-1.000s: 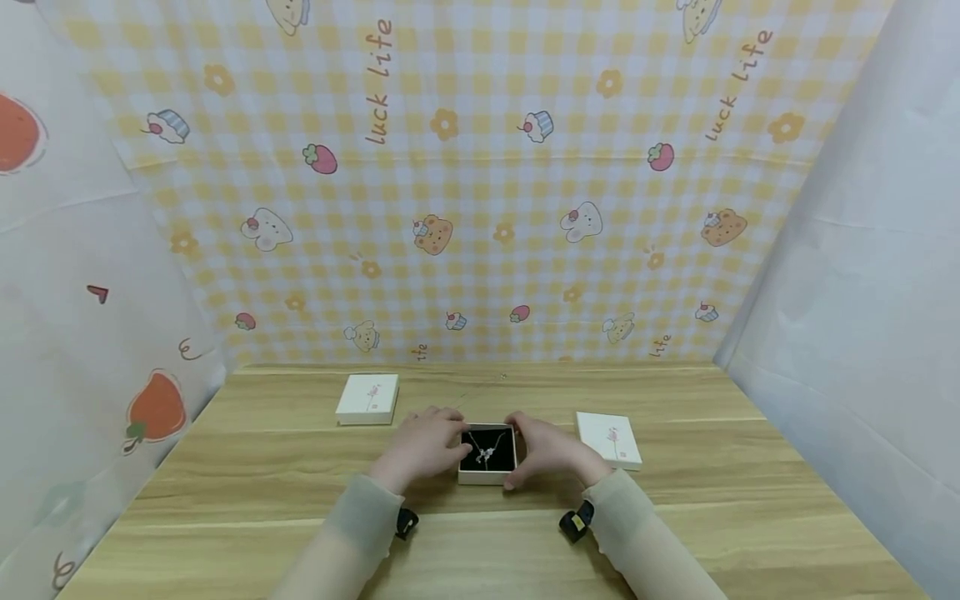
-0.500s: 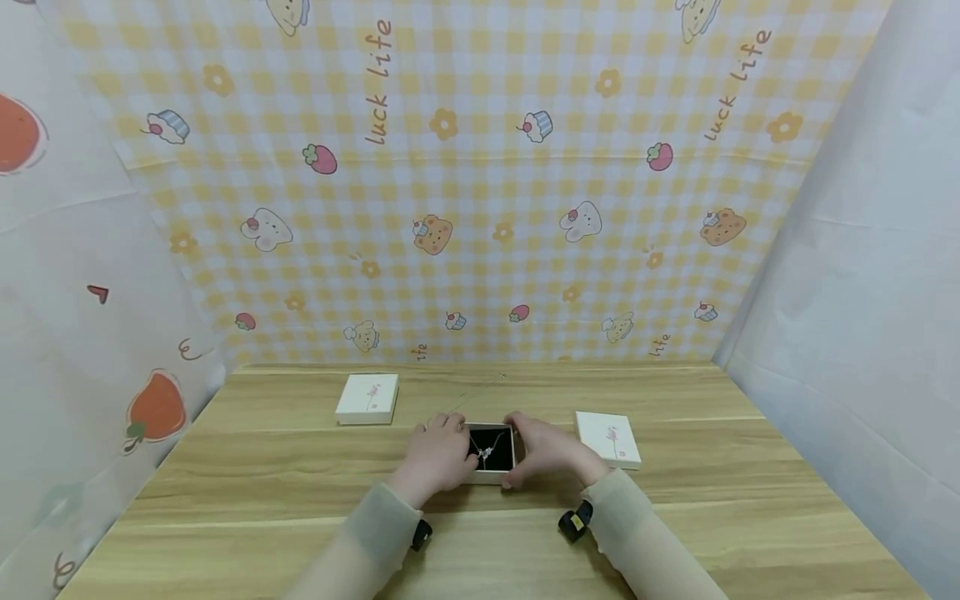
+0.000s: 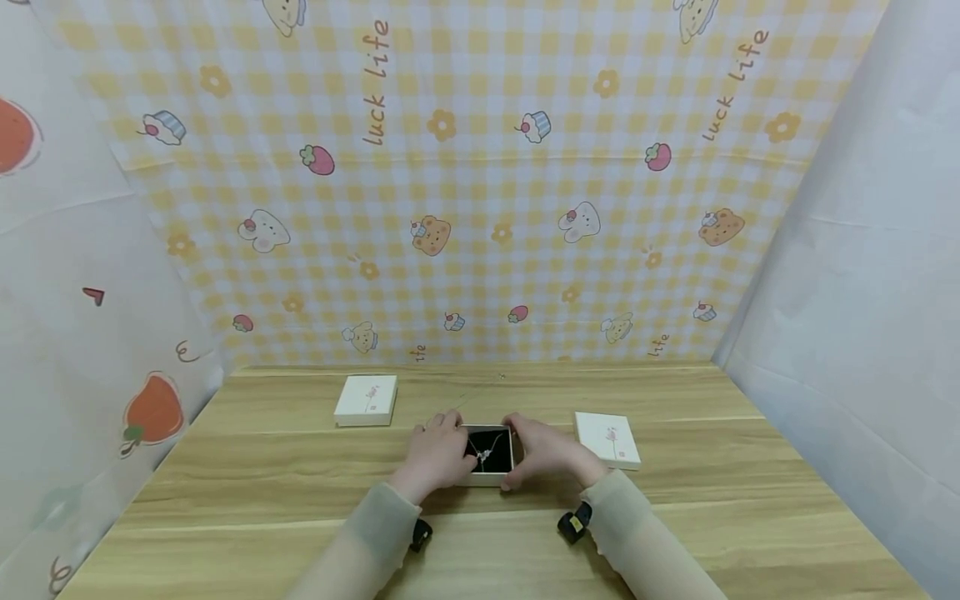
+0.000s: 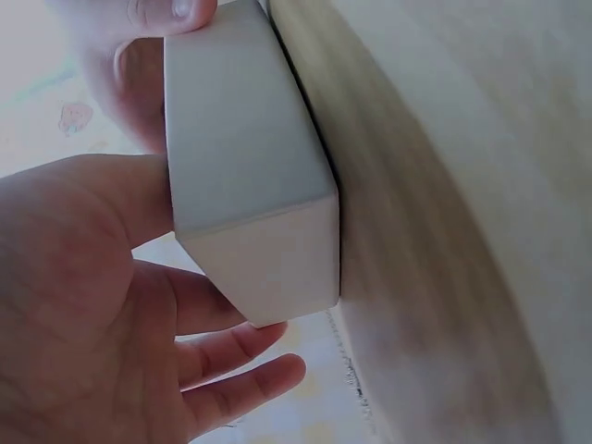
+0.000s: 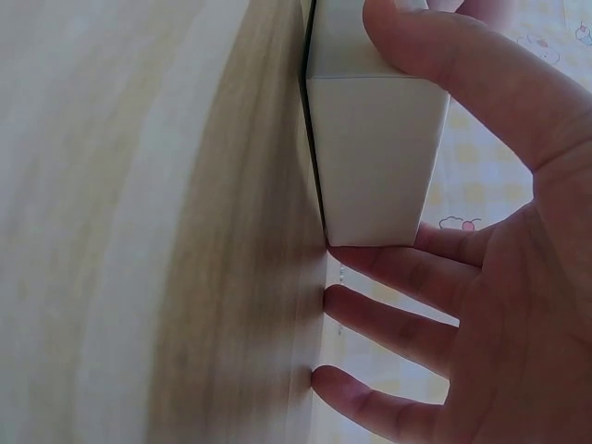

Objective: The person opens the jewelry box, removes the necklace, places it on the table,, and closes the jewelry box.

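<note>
A white open-topped jewelry box (image 3: 485, 479) sits on the table, lined in black. Inside lies a silver necklace (image 3: 483, 455), its pendant near the middle. My left hand (image 3: 435, 454) is at the box's left side, thumb over the rim and fingers around the far corner. On the opposite side, my right hand (image 3: 551, 452) grips the box, thumb on the near wall and a forefinger at the back. The left wrist view shows the box's outer walls (image 4: 250, 129) beside the left palm. In the right wrist view, the lower right fingertips (image 5: 324, 379) touch the table.
A white lidded box (image 3: 366, 402) with a pink flower print stands at the back left. A matching white lid (image 3: 607, 439) lies right of my right hand. Behind the hands, a thin chain (image 3: 480, 388) stretches over the wooden table (image 3: 712, 517). A patterned cloth (image 3: 480, 192) hangs behind.
My left hand has moved right, its thumb now reaching over the left part of the jewelry box. The right hand keeps its grip in nearly the same place.
</note>
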